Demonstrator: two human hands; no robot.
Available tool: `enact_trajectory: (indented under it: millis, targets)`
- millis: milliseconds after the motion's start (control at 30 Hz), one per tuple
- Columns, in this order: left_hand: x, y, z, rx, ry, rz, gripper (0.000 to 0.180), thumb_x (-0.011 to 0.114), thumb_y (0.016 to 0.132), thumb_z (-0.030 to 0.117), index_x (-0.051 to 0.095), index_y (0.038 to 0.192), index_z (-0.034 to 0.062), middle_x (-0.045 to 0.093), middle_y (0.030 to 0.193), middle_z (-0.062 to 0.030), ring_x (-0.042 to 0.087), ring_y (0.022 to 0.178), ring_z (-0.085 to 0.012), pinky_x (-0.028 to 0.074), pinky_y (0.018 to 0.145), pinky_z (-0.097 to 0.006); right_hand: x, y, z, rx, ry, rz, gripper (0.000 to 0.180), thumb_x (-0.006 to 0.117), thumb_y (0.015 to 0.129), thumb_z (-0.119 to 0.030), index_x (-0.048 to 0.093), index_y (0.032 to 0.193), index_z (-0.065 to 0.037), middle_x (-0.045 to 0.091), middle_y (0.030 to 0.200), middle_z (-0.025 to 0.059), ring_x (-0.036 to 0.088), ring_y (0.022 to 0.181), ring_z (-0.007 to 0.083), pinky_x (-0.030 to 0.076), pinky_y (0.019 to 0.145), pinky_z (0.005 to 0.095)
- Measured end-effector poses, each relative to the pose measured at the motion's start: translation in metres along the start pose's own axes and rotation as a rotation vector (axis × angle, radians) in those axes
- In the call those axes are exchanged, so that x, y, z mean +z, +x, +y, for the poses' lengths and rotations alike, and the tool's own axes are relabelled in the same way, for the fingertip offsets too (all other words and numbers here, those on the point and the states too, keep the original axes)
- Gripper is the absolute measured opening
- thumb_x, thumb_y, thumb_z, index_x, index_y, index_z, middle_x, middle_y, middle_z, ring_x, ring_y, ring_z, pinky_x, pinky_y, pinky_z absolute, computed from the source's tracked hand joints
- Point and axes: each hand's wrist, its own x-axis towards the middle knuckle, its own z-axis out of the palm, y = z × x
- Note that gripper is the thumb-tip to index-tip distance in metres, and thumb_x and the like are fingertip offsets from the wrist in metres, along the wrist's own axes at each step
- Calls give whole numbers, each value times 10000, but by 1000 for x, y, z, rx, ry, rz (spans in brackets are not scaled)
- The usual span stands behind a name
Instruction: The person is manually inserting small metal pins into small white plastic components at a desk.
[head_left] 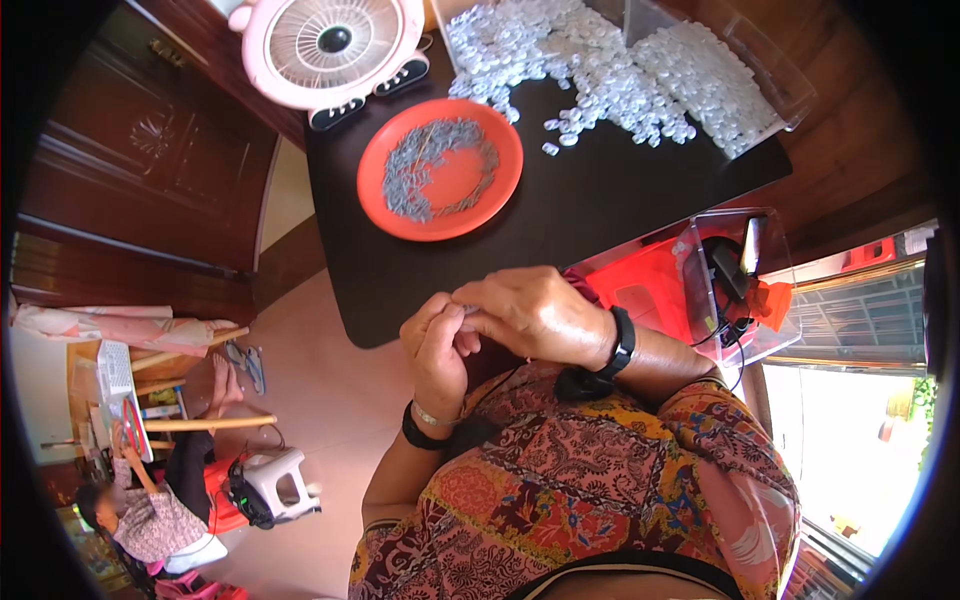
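Observation:
My left hand (437, 350) and my right hand (540, 308) meet fingertip to fingertip near the front edge of the dark table (560, 215). Both are closed in a pinch. A tiny greyish bit shows between the fingers, too small and covered to name. Beyond them rests an orange-red plate (455, 190) with many small thin grey pieces (405, 170) spread in a ring on it. Toward the back right, a large heap of small clear, shiny pieces (590, 75) spreads over the tabletop, partly inside a clear plastic bin (790, 110).
A pink fan (335, 45) stands at the back left. Right of the table, a clear box (770, 330) holds black items and cables above a red stool (640, 290). On the left, another person (165, 520) sits by a white and grey stool (280, 485).

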Motion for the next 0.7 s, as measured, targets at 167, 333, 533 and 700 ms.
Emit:
enact_trajectory:
  millis: [167, 333, 533, 700]
  targets:
    - [0, -2, -3, 49, 42, 45, 269, 425, 866, 137, 573, 712, -28, 522, 587, -35, 462, 476, -81, 330, 445, -211, 4, -5, 3, -17, -14, -50, 195, 638, 813, -145, 605, 970, -34, 607, 768, 80, 625, 673, 255, 521, 603, 354]
    - [1, -2, -11, 119, -20, 72, 278, 413, 895, 123, 542, 684, -6, 476, 551, -29, 425, 445, -82, 313, 422, -216, 6, -4, 4, -76, -80, -89, 216, 597, 749, -110, 570, 955, -50, 561, 708, 57, 619, 653, 231, 516, 572, 338]
    - [1, 5, -11, 2, -92, -56, 274, 418, 909, 157, 566, 755, -15, 465, 544, -23, 405, 460, -80, 296, 446, -219, -18, 5, 10, -51, 53, -54, 161, 641, 802, -131, 621, 917, -21, 624, 768, 88, 638, 691, 252, 523, 609, 346]
    - [-9, 13, -8, 92, -82, -26, 276, 426, 905, 163, 600, 801, -24, 472, 550, -24, 402, 478, -78, 288, 459, -217, -139, 39, 26, 108, -557, 219, 131, 686, 801, -116, 667, 902, -34, 638, 738, 126, 622, 617, 246, 504, 568, 311]
